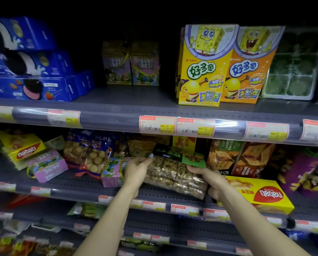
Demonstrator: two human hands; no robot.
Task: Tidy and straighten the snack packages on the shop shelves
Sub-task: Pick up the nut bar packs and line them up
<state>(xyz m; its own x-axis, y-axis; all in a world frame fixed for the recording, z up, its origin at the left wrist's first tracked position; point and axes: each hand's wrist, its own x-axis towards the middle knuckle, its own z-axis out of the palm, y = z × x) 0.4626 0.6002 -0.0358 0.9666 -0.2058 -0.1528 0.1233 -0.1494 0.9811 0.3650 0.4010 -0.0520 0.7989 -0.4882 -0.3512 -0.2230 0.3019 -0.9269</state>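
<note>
A clear bag of brown nut bars with a black and green label (174,172) lies tilted on the middle shelf (80,183). My left hand (136,169) grips its left edge, thumb near the label. My right hand (208,179) holds its right side, fingers under the bag. A yellow Nabati wafer box (259,195) lies flat just right of my right hand. A small purple and green box (111,173) stands against my left hand.
Left on the middle shelf lie a bag of round biscuits (88,154), a purple box (47,166) and another yellow Nabati box (23,150), all askew. Brown cracker boxes (241,157) stand at right. The upper shelf holds blue biscuit boxes (32,87) and yellow cartoon boxes (202,71).
</note>
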